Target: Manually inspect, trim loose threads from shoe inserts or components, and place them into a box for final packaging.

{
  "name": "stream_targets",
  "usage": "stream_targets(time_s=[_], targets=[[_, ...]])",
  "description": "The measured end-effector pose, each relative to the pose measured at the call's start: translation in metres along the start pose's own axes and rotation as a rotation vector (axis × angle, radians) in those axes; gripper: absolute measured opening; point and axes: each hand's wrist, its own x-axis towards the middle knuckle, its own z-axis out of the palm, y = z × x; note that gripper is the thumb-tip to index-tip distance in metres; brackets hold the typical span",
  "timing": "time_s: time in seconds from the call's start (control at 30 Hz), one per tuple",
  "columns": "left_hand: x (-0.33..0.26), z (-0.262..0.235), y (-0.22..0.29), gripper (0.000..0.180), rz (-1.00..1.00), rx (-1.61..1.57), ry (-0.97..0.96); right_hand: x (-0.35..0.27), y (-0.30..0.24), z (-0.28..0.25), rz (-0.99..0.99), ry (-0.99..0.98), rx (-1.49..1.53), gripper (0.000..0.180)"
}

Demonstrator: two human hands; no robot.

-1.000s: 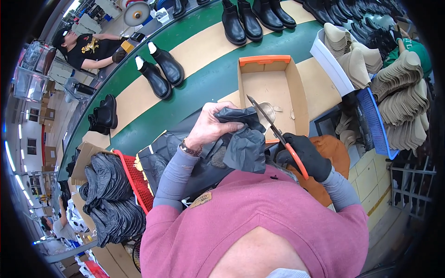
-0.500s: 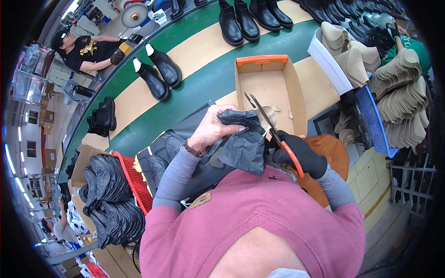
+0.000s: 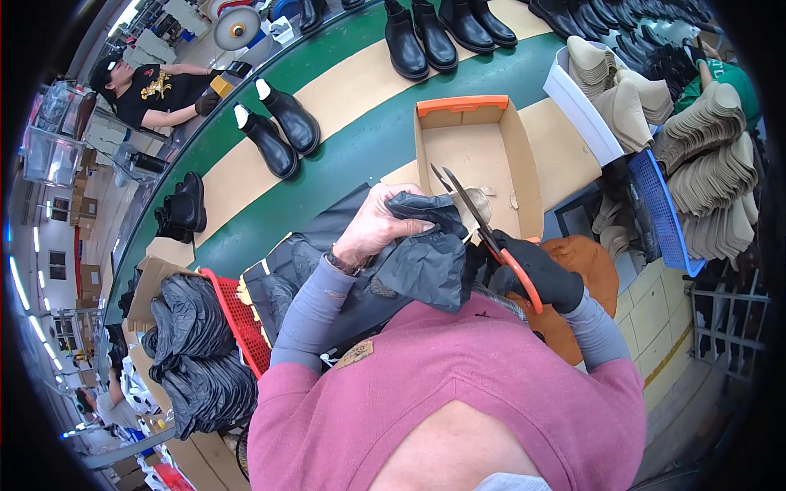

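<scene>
My bare left hand (image 3: 378, 222) is closed on a black crinkled sheet (image 3: 426, 258), thumb and fingers pinching its upper part. Folds of the sheet hang down in front of my chest. In a black glove, my right hand (image 3: 536, 270) grips a pair of scissors (image 3: 521, 277) by their orange handles. The blades are parted and point up and away, just right of the sheet. Behind them a beige piece (image 3: 475, 209) shows at the near end of an open cardboard box (image 3: 530, 164) with an orange rim. Whether the blades touch the sheet I cannot tell.
Black ankle boots (image 3: 291, 123) stand on the green table (image 3: 352, 135). A red basket (image 3: 237, 315) and stacked black crinkled sheets (image 3: 201, 352) are at left. Beige shaped inserts (image 3: 704, 188) fill a white bin (image 3: 585, 106) and blue basket (image 3: 667, 217) at right. A person (image 3: 155, 90) works at far left.
My right hand and the scissor handles have shifted slightly right and down. The left hand keeps its pinch on the sheet, nearly still.
</scene>
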Motion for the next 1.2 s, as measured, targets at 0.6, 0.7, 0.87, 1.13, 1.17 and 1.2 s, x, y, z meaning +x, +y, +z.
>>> stream_targets(time_s=[0.6, 0.7, 0.87, 1.13, 1.17, 1.2], targets=[[0.010, -0.010, -0.032, 0.026, -0.031, -0.010, 0.027, 0.008, 0.028, 0.013, -0.186, 0.039, -0.244, 0.019], [0.010, -0.003, -0.026, 0.029, -0.041, 0.003, 0.009, 0.005, 0.035, 0.008, -0.077, 0.065, -0.194, 0.011], [0.006, 0.016, 0.016, 0.053, 0.494, 0.518, 0.108, 0.043, 0.030, -0.018, 0.350, 0.145, -0.710, 0.032], [-0.024, 0.001, 0.069, 0.056, 0.848, 0.725, 0.103, 0.058, 0.103, 0.005, 0.115, 0.223, -1.114, 0.020], [-0.031, 0.001, 0.074, 0.056, 0.851, 0.740, 0.116, 0.062, 0.101, 0.005, 0.094, 0.224, -1.113, 0.020], [-0.038, -0.002, 0.076, 0.058, 0.866, 0.754, 0.104, 0.074, 0.073, 0.002, 0.192, 0.166, -1.056, 0.021]])
